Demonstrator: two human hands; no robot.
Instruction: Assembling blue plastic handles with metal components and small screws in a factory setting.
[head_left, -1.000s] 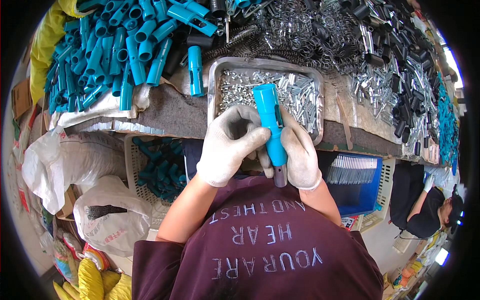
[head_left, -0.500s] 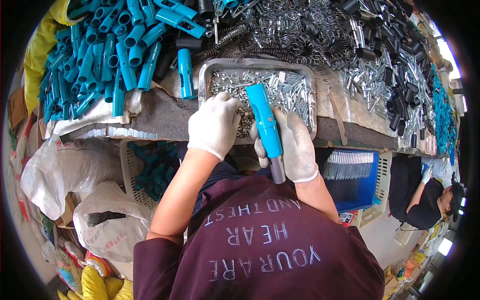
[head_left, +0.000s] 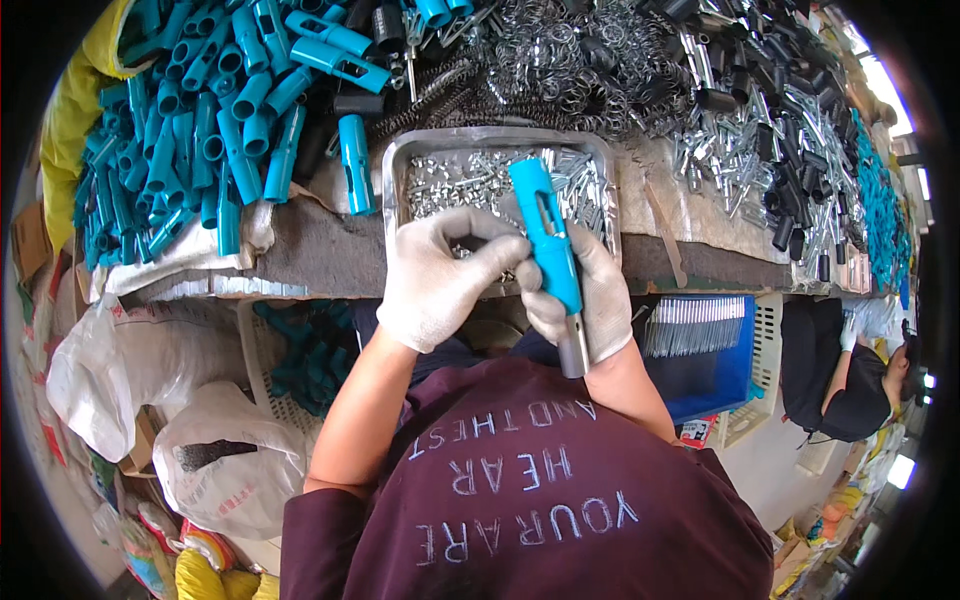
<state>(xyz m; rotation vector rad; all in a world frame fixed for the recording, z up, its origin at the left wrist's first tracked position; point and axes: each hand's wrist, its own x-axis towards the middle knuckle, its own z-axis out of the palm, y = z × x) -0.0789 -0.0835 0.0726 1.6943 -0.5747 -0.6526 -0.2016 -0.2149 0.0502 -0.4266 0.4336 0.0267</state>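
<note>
Gripping teal tube (head_left: pixel 557 260), right hand (head_left: pixel 604 308); axis slanting, slotted end (head_left: pixel 529 177) away; left hand (head_left: pixel 433 280) pinched

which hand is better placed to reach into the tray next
Probably the left hand: in view it overlaps the near left corner of the metal tray, while the right hand holds the teal tube. Whether the left pinches anything is unclear.

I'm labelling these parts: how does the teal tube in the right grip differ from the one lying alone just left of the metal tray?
The held tube is in the right grip; the lone tube lies on the workbench.
The held tube has a grey cylinder projecting from its lower end; the lone tube shows none.
The held tube slants more in the picture than the lone tube.
Both are teal.
</note>
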